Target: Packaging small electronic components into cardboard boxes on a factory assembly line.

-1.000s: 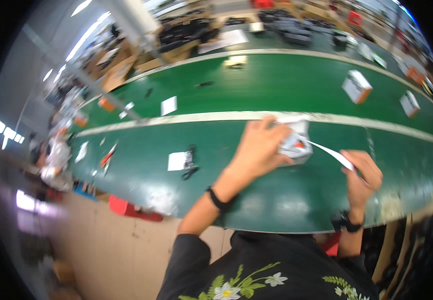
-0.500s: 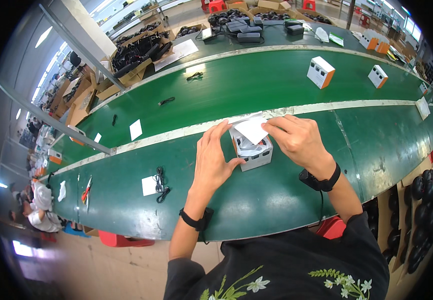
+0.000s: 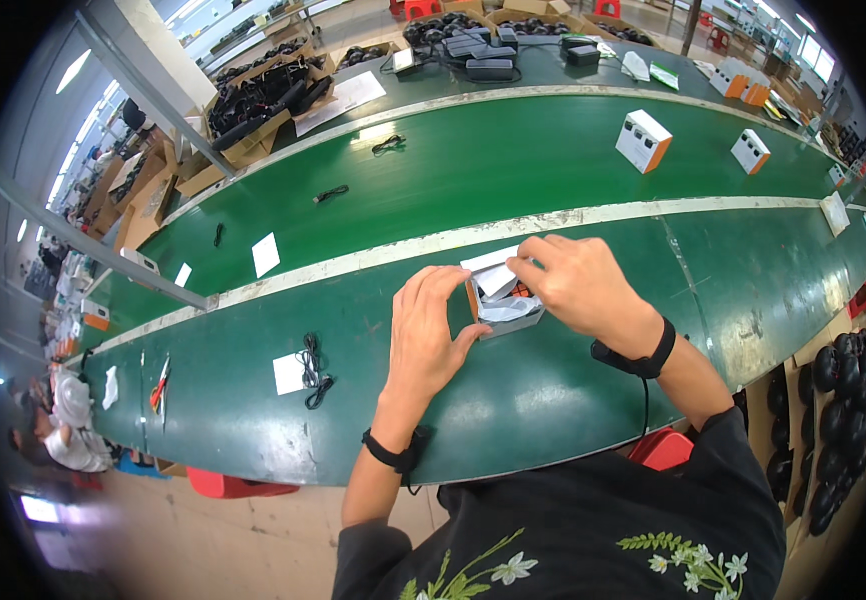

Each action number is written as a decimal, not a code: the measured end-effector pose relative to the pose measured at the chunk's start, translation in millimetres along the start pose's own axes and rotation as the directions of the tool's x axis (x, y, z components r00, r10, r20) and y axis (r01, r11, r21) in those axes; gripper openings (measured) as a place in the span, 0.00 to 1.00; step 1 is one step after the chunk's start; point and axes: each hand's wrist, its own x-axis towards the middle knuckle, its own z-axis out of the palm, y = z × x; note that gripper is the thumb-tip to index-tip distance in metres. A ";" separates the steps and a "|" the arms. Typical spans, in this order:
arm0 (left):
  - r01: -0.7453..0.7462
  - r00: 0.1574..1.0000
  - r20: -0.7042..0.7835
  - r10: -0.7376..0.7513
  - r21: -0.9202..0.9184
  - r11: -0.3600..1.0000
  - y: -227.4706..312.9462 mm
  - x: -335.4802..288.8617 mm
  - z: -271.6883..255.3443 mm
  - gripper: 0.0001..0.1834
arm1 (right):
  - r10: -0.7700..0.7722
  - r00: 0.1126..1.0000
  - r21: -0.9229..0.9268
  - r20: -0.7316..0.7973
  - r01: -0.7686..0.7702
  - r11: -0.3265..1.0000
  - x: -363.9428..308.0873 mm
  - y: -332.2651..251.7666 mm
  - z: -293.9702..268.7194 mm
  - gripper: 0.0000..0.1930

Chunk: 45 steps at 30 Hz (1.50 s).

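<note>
In front of me a small white-and-orange carton (image 3: 515, 325) stands on the green bench with its top open. Clear plastic wrapping and something dark with red show inside. My left hand (image 3: 427, 325) grips the carton's left side, thumb at the front corner and fingers toward the back. Over the opening, my right hand (image 3: 583, 290) pinches a folded white paper (image 3: 496, 281) that is partly inside the carton. The right fingertips hide part of the paper's edge. To the left, a white sheet (image 3: 289, 376) lies beside coiled black cables (image 3: 314, 375).
Beyond a pale rail, the green conveyor belt (image 3: 513, 150) carries two closed cartons (image 3: 643, 142), cables (image 3: 331, 194) and a white sheet (image 3: 266, 255). Red-handled scissors (image 3: 160, 390) lie at far left. Black adapters (image 3: 490, 69) sit at the back. A red stool (image 3: 662, 449) is under the bench.
The white paper has tilted and sunk lower into the carton under my right fingers. My left hand stays at the carton's side. The view has shifted slightly.
</note>
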 end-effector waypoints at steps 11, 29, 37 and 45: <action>-0.035 0.996 -0.085 0.028 -0.082 0.996 -23.9 17.6 -11.7 0.36 | -0.061 0.998 -0.133 -0.030 0.056 0.990 -10.1 -21.5 14.1 0.06; 0.315 0.940 0.267 -0.214 -0.432 0.845 -72.1 52.9 18.1 0.12 | 0.132 0.953 -0.044 0.273 -0.124 0.991 5.8 -10.4 50.3 0.05; 0.357 0.866 0.479 -0.145 -0.388 0.850 -92.8 71.5 -2.1 0.13 | 0.094 0.972 -0.132 0.214 -0.066 0.989 4.3 -21.0 61.1 0.04; 0.498 0.778 0.625 -0.063 -0.552 0.669 -188.3 144.0 10.3 0.18 | 0.173 0.978 0.034 0.114 -0.177 0.984 -12.2 -4.7 40.5 0.14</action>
